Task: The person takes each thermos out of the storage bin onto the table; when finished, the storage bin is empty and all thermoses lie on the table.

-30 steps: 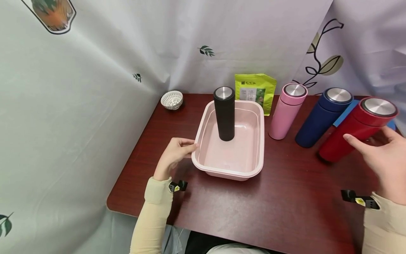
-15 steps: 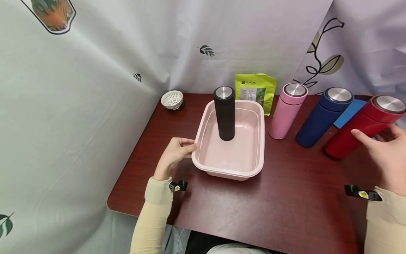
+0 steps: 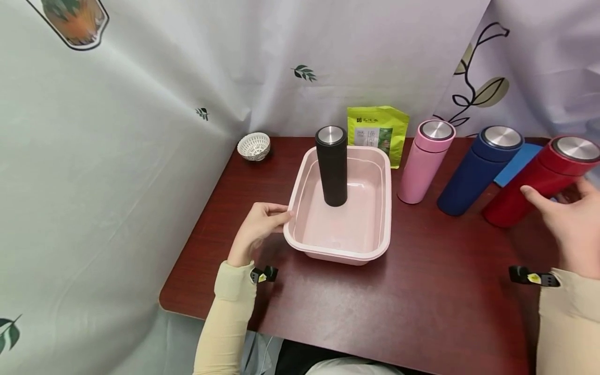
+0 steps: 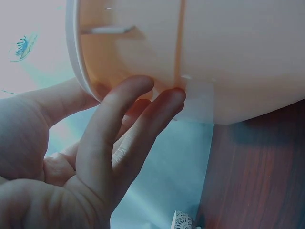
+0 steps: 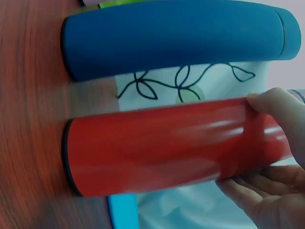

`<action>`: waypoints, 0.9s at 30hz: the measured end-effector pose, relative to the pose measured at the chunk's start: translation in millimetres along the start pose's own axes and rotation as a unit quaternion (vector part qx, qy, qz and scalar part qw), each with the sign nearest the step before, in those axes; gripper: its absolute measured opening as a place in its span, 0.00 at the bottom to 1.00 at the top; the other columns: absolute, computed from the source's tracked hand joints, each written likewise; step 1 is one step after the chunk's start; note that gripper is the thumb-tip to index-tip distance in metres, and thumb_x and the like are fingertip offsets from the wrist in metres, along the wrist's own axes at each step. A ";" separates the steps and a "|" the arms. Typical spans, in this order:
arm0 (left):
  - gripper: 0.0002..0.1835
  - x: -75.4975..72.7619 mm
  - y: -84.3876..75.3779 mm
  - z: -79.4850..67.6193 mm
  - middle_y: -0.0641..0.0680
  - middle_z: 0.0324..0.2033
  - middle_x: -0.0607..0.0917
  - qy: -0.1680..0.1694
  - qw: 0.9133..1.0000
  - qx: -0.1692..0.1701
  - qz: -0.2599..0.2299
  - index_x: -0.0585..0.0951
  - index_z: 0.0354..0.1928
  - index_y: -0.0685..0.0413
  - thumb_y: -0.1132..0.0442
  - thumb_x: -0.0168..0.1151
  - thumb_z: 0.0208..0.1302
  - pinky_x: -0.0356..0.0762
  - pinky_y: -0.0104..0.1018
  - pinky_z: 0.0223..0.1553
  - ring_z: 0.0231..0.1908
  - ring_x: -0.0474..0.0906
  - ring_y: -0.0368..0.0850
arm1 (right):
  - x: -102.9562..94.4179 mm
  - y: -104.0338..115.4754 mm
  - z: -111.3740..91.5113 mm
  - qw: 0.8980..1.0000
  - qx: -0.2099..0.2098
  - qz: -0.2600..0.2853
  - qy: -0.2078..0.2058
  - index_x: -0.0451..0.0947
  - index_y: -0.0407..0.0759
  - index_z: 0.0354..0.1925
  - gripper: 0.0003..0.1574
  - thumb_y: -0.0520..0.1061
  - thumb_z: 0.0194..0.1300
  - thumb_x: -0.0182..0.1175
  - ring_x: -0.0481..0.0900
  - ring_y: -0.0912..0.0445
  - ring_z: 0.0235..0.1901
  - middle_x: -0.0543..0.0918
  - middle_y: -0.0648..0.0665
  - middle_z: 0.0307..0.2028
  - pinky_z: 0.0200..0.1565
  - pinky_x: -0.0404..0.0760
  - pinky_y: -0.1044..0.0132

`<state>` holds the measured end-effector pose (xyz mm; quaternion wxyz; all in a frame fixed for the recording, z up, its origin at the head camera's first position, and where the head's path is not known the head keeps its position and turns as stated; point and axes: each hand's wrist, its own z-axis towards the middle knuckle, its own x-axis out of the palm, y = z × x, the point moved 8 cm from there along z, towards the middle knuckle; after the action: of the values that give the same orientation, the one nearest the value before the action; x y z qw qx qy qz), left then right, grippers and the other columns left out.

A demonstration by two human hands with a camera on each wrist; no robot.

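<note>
My left hand point(image 3: 258, 229) pinches the left rim of a pink plastic basin point(image 3: 337, 255), thumb over the rim and fingers against the outer wall, as the left wrist view shows. Inside the basin a black thermos bottle point(image 3: 333, 172) with a steel-topped lid stands upright. At the right my right hand point(image 3: 569, 219) grips a red thermos bottle point(image 3: 529, 187), its thumb on one side and fingers round the other. Left of the red one stand a blue thermos bottle point(image 3: 475, 174) and a pink thermos bottle point(image 3: 424, 166), both upright on the table.
A green-yellow pouch point(image 3: 398, 130) leans behind the basin. A small white openwork bowl point(image 3: 254, 147) sits at the table's back left corner. Behind the blue and red bottles lies a flat blue item point(image 3: 517, 164). Patterned curtains hang close along the table's back and left edges.
The red thermos bottle, in my right hand, has moved right and slightly back, farther from the blue bottle. My left hand keeps its place on the basin rim.
</note>
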<state>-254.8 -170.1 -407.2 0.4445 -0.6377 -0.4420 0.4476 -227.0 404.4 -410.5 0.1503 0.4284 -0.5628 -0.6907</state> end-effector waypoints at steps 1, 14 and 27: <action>0.19 -0.4 -0.6 0.0 0.73 0.44 0.83 0.000 1.000 0.001 0.000 0.77 0.52 0.79 0.69 0.63 0.63 0.86 0.46 0.40 0.31 0.86 0.42 | 0.5 0.7 1.1 1.000 -0.001 -0.004 0.003 0.61 0.64 0.71 0.43 0.47 0.62 0.66 0.67 0.67 0.65 0.68 0.58 0.69 0.71 0.60 0.70; 0.19 1.0 -1.8 -0.3 0.76 0.46 0.82 0.006 1.000 -0.002 0.005 0.77 0.52 0.79 0.70 0.62 0.64 0.87 0.42 0.39 0.32 0.85 0.41 | -10.2 18.9 -11.4 0.995 -0.073 0.013 -0.062 0.49 0.58 0.75 0.51 0.53 0.61 0.64 0.55 0.59 0.73 0.57 0.50 0.74 0.74 0.52 0.69; 0.19 -1.1 0.4 -0.1 0.71 0.43 0.85 0.002 1.000 -0.003 0.004 0.77 0.52 0.79 0.70 0.63 0.63 0.87 0.39 0.37 0.32 0.86 0.42 | -20.7 31.4 -27.9 0.988 -0.061 0.082 -0.117 0.54 0.53 0.74 0.50 0.54 0.60 0.66 0.53 0.61 0.73 0.60 0.52 0.74 0.73 0.49 0.73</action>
<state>-254.9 -171.3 -407.4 0.4416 -0.6414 -0.4398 0.4474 -202.2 390.5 -373.2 0.1651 0.2870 -0.5666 -0.7546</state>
